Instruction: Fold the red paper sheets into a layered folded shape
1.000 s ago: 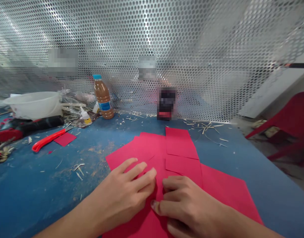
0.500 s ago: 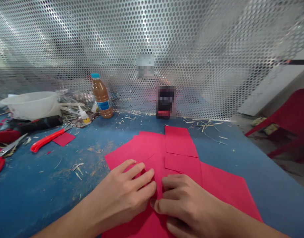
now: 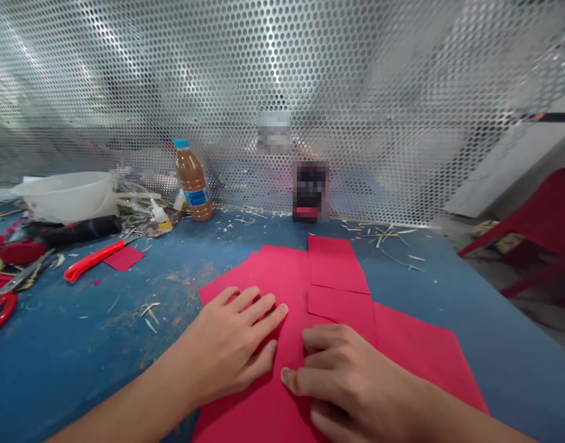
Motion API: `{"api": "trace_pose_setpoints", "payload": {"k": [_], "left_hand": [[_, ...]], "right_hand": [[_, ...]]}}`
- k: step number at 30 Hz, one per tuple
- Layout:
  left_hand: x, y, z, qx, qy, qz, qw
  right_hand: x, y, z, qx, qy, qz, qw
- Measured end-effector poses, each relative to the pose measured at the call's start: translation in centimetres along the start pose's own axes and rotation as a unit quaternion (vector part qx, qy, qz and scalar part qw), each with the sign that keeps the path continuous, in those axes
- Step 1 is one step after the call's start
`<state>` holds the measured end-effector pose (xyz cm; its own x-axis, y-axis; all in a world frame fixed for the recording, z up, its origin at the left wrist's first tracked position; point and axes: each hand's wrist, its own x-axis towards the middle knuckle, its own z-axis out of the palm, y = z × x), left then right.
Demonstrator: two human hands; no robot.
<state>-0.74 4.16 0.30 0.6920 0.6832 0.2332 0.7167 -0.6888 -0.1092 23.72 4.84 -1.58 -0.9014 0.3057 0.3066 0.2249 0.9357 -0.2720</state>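
Several overlapping sheets of red paper (image 3: 289, 283) lie on the blue table. My left hand (image 3: 238, 338) rests on the left part of the paper, fingers apart and pressed down flat, holding nothing. Just right of it, my right hand (image 3: 340, 378) lies on the paper with its fingers curled under and its thumb pointing left. Whether anything is pinched under those curled fingers is hidden. Smaller red pieces (image 3: 338, 264) overlap above my right hand, and a wide red sheet (image 3: 425, 344) extends to the right beneath my right forearm.
On the left are a red-handled cutter (image 3: 95, 258), scissors (image 3: 5, 314), a black and red tool (image 3: 74, 232), a white tub (image 3: 67, 200) and a glue bottle (image 3: 160, 216). A brown bottle (image 3: 193, 184) and dark box (image 3: 308, 191) stand near the perforated metal panel (image 3: 356, 80).
My left hand has shifted up and left, away from my right hand, and its thumb now shows lower on the paper. My right hand has barely moved. The view has shifted slightly.
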Motion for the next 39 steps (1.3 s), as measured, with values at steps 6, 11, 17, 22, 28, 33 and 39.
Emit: {"api": "trace_pose_setpoints", "payload": {"k": [6,11,17,22,28,33,39], "left_hand": [[-0.1,-0.4,-0.3,-0.016,0.009,-0.016,1.000],[0.1,-0.5,-0.6,-0.079,-0.037,-0.051,0.995],[0.3,-0.5,-0.2,-0.138,-0.040,-0.087,0.986],[0.1,-1.0,-0.3,-0.124,-0.005,-0.091,0.988],[-0.2,-1.8,-0.4,-0.157,0.057,-0.084,0.982],[-0.6,-2.1,-0.9,-0.237,0.096,-0.132,0.958],[-0.7,-2.5,-1.5,-0.239,-0.008,-0.038,0.970]], "right_hand": [[0.0,-0.3,-0.5,0.010,0.040,0.017,0.999],[0.0,-0.6,-0.5,-0.061,0.165,0.120,0.977],[0.8,-0.3,-0.4,-0.055,0.129,0.183,0.973],[1.0,-0.2,-0.5,-0.038,0.080,0.172,0.981],[0.6,-0.2,-0.1,-0.118,0.110,0.088,0.983],[0.5,-0.1,-0.1,-0.185,0.163,-0.001,0.969],[1.1,0.0,-0.7,-0.108,0.166,0.107,0.974]]}}
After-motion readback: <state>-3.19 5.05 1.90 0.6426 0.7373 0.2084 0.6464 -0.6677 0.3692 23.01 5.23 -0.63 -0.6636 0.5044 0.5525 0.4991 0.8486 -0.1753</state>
